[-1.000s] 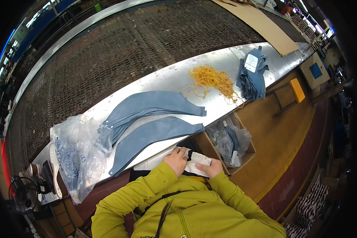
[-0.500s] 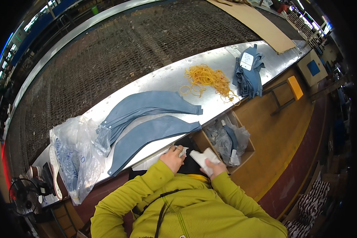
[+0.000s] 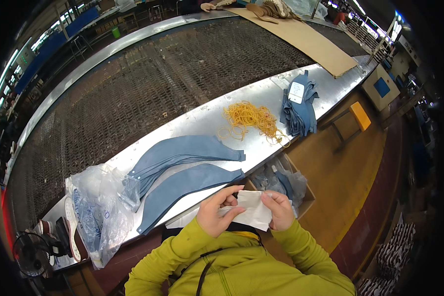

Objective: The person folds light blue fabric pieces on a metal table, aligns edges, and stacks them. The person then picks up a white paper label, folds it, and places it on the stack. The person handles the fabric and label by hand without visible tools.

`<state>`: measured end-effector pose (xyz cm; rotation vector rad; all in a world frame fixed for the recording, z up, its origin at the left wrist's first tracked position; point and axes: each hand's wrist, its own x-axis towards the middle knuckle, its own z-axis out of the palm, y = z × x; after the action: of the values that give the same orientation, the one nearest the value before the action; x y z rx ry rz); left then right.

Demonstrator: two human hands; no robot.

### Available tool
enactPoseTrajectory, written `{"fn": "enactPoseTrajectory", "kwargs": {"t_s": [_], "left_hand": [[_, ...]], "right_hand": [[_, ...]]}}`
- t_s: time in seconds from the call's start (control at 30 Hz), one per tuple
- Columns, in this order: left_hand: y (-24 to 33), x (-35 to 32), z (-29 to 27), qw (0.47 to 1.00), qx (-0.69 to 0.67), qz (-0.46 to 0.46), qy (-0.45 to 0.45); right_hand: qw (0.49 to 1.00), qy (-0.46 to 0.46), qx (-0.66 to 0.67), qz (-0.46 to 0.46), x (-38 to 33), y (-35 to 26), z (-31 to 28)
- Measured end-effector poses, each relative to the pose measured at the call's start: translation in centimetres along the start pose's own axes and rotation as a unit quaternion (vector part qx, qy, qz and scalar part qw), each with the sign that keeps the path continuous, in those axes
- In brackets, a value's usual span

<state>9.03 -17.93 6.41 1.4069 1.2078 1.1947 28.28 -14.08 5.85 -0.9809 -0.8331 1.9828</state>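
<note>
Both my hands are raised in front of my chest at the near edge of the metal table. Between them is a creased white sheet of paper (image 3: 253,209), which looks folded. My right hand (image 3: 281,211) pinches its right edge between thumb and fingers. My left hand (image 3: 216,212) is closed at its left side, the thumb lying against the paper. Just beyond my hands lie a curved blue-grey cut piece (image 3: 187,187) and, farther back, a layered stack of similar pieces (image 3: 177,149). Whether the near piece is one layer or several, I cannot tell.
A clear plastic bag (image 3: 103,212) lies left on the metal table (image 3: 202,118). Yellow elastic bands (image 3: 254,118) and a tagged blue-grey bundle (image 3: 301,111) lie farther right. Below the edge, an open box (image 3: 305,200) holds plastic-wrapped pieces. A dark mesh surface (image 3: 148,84) stretches behind.
My hands have come up and together. The left hand, earlier lower at the table edge, now grips the white paper with the right. The view has tilted, shifting the table items lower.
</note>
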Motion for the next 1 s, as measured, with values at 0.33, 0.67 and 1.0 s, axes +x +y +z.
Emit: {"fn": "enactPoseTrajectory", "kwargs": {"t_s": [0.33, 0.67, 1.0], "left_hand": [[-0.8, -0.5, -4.3, 0.924, 0.238, 0.295, 0.050], [0.2, -2.6, -4.5, 0.800, 0.431, 0.381, 0.173], [-1.0, -1.9, -4.8, 0.832, 0.391, 0.337, 0.202]], "right_hand": [[0.979, -0.178, -0.066, 0.069, 3.0, -1.7, 2.9], [0.968, -0.011, -0.169, -0.186, 3.6, -3.7, 5.1], [0.746, -0.268, -0.486, -0.370, 2.5, -5.6, 6.1]]}}
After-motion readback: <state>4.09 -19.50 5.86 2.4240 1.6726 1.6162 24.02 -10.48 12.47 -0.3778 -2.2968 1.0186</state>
